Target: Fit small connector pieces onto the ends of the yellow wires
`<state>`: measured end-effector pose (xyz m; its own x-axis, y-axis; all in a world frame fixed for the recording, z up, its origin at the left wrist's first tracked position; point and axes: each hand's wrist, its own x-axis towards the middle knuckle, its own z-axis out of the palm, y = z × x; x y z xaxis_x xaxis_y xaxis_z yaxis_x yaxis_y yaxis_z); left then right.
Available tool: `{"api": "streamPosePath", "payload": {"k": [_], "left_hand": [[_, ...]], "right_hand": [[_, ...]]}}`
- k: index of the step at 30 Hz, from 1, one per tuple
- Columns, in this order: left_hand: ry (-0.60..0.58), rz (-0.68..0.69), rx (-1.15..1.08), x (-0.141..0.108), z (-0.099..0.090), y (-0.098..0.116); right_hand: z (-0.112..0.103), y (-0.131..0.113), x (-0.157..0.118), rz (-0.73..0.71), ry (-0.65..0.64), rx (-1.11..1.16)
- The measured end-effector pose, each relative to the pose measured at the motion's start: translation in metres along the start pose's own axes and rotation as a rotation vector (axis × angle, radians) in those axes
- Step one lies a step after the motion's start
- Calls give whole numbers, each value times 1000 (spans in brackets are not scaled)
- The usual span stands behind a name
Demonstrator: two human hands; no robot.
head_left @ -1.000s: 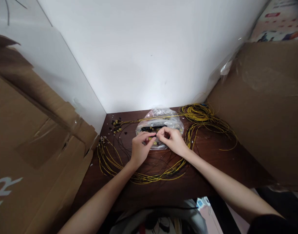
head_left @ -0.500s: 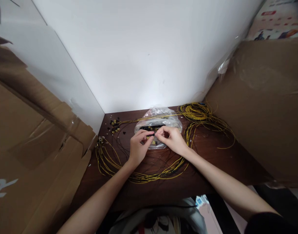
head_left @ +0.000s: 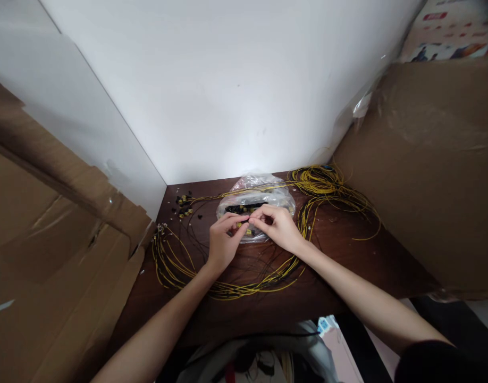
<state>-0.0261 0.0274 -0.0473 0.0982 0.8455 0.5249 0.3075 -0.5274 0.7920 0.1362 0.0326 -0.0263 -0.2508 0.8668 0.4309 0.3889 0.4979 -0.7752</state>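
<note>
My left hand (head_left: 225,236) and my right hand (head_left: 279,226) meet fingertip to fingertip above a clear plastic bag (head_left: 254,183). The left thumb and fingers pinch a small black part, mostly hidden by the fingers. The right thumb and forefinger close on its other end, where little of it shows. Black and yellow pieces (head_left: 247,232) lie in the bag just under the hands. A bundle of yellow and black wires (head_left: 244,291) curves around in front of both wrists.
Left of the bag lie small black and yellow connectors (head_left: 184,200) at wire ends. A coil of yellow wire (head_left: 318,181) rests at the back right. Cardboard boxes (head_left: 60,223) flank the brown table (head_left: 367,271) on both sides, and a white wall (head_left: 236,96) stands behind.
The view has shifted slightly. My hands have drawn a little closer together at the fingertips, and less of the black part shows between them.
</note>
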Motion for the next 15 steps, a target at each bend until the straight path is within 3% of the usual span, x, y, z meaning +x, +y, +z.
{"api": "streamPosePath", "payload": {"k": [6,12,15], "left_hand": [[9,-27,-4,0,-2,-2],[-7,-9,-6,1,-3,1],[-25,1,-4,0,-2,2]], "right_hand": [[1,5,1,53,-14,120],[3,5,4,331,-34,526],[4,3,5,375,-26,630]]}}
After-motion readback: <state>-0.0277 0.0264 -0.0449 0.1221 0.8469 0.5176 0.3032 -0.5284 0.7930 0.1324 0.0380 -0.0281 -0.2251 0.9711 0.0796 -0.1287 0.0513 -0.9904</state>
